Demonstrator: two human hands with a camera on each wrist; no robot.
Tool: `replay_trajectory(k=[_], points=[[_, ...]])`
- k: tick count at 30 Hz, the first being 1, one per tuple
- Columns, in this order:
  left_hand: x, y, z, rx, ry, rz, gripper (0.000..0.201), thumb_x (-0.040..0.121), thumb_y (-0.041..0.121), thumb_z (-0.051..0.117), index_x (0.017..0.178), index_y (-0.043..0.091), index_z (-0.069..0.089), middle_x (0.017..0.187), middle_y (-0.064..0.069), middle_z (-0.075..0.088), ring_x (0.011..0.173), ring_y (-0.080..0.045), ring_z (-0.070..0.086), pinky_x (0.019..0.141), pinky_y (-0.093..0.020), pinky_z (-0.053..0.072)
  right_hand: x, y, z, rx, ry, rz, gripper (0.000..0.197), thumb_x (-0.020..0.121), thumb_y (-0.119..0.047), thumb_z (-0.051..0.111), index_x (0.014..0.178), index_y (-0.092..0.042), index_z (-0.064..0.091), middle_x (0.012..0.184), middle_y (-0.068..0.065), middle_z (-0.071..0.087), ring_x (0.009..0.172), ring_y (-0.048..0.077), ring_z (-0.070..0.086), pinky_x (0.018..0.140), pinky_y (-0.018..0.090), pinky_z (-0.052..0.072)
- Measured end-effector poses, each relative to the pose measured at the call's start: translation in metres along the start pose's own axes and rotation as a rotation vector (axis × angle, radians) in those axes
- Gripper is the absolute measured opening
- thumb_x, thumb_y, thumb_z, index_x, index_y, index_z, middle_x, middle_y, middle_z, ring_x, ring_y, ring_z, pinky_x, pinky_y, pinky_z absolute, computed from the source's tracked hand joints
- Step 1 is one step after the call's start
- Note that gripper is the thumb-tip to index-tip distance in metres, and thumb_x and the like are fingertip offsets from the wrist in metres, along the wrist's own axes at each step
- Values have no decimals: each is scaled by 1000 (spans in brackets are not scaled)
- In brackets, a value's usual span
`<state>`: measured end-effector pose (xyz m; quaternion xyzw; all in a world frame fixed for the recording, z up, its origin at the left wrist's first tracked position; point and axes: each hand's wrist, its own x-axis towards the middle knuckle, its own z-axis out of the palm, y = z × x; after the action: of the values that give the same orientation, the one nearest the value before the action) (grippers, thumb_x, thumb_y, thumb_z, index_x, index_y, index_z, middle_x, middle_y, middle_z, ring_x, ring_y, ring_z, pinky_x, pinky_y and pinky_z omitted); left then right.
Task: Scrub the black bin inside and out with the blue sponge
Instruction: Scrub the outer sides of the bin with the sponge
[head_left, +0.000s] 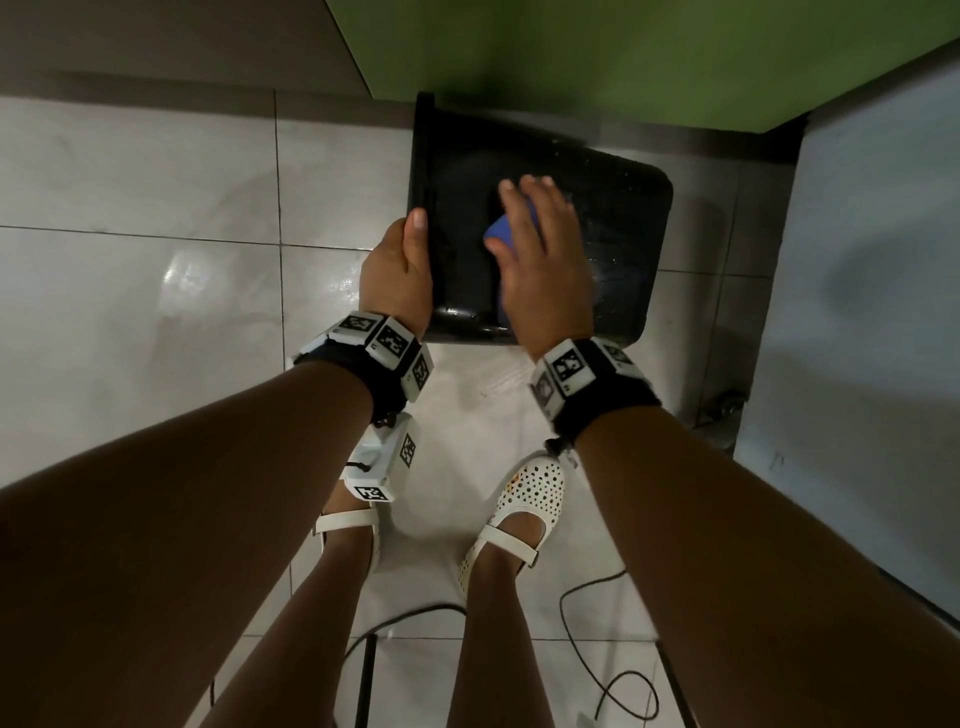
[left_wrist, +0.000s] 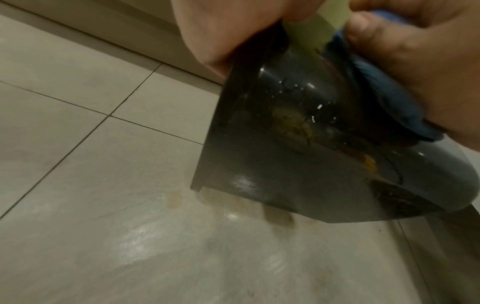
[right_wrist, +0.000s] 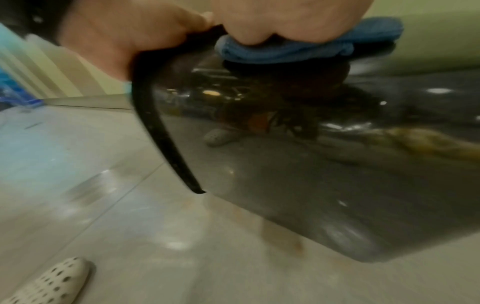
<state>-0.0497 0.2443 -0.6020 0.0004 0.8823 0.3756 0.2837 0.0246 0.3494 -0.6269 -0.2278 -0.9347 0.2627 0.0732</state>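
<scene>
The black bin (head_left: 613, 223) is tipped over, its wet glossy outer side facing up, low above the tiled floor. My left hand (head_left: 410, 254) grips its rim on the left, thumb on top, the other fingers hidden inside. My right hand (head_left: 540, 239) holds the blue sponge (head_left: 500, 232) and presses it flat on the bin's upper side. In the left wrist view the sponge (left_wrist: 384, 98) is squeezed between the right hand (left_wrist: 428, 51) and the bin (left_wrist: 285, 154). Seen from the right wrist, the sponge (right_wrist: 298, 47) lies under the palm, on the bin (right_wrist: 324, 174) near its rim.
A green wall (head_left: 623, 52) stands right behind the bin and a pale grey panel (head_left: 872, 312) at the right. My feet in white perforated shoes (head_left: 524, 499) are just in front. Black cables (head_left: 587, 654) lie on the floor. Brownish wet marks (left_wrist: 278, 218) show under the bin.
</scene>
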Motion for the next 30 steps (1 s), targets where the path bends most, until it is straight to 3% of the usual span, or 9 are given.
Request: replay_trajectory(k=[6, 8, 10, 13, 15, 20, 23, 26, 30], points=[[1, 3, -1, -25, -37, -34, 46, 99, 38, 23, 106, 7, 56, 90, -3, 56, 86, -17, 52, 76, -27, 39, 16, 49, -23, 15, 250, 563, 44, 98, -28, 43, 138, -11, 39, 148, 20, 28, 134, 30, 34, 106, 31, 36], [1, 2, 0, -36, -32, -35, 46, 99, 38, 23, 106, 7, 57, 90, -2, 56, 86, -17, 52, 75, -26, 39, 26, 52, -19, 52, 375, 766, 44, 98, -28, 43, 137, -10, 41, 144, 21, 34, 130, 32, 40, 102, 33, 39], [1, 1, 0, -38, -33, -37, 47, 99, 39, 23, 105, 7, 57, 91, -3, 57, 86, -18, 53, 76, -27, 41, 32, 43, -14, 3, 476, 826, 45, 97, -27, 44, 136, -5, 42, 139, 26, 40, 126, 36, 44, 102, 40, 42], [3, 0, 0, -43, -34, -46, 48, 99, 40, 23, 105, 7, 57, 92, -4, 58, 87, -20, 54, 79, -29, 44, 27, 16, -4, -84, 311, 702, 51, 97, -28, 39, 142, -5, 29, 146, 27, 28, 135, 37, 30, 112, 41, 30], [3, 0, 1, -45, -23, -37, 48, 99, 38, 23, 103, 5, 58, 92, -7, 60, 86, -21, 54, 77, -29, 43, 15, -7, 3, -22, 159, 496, 55, 96, -27, 39, 144, -6, 24, 149, 26, 23, 138, 37, 23, 114, 45, 26], [2, 0, -1, -74, -17, 4, 43, 101, 30, 25, 103, 2, 58, 91, -7, 60, 83, -17, 52, 71, -21, 37, 10, -36, 18, 61, -45, -67, 50, 89, -24, 39, 134, -1, 43, 139, 27, 42, 131, 41, 37, 109, 49, 28], [2, 1, -1, -66, -19, 3, 43, 100, 32, 25, 108, 6, 58, 97, -5, 62, 87, -15, 53, 73, -21, 37, 27, -22, 14, 25, -109, -260, 47, 90, -23, 44, 132, -2, 46, 137, 24, 45, 130, 38, 40, 109, 48, 30], [1, 1, -1, -50, -13, -10, 45, 100, 35, 24, 108, 6, 58, 102, -14, 65, 92, -25, 58, 78, -28, 43, 50, -18, 14, 28, -86, -172, 45, 89, -24, 45, 128, -4, 51, 134, 23, 49, 126, 38, 45, 107, 48, 35], [1, 1, -1, -12, -10, -18, 46, 100, 35, 23, 108, 4, 56, 101, -16, 64, 91, -28, 57, 75, -28, 40, 93, -25, 8, -6, -53, 223, 42, 95, -30, 41, 133, -11, 45, 126, 14, 53, 117, 29, 50, 100, 35, 39]])
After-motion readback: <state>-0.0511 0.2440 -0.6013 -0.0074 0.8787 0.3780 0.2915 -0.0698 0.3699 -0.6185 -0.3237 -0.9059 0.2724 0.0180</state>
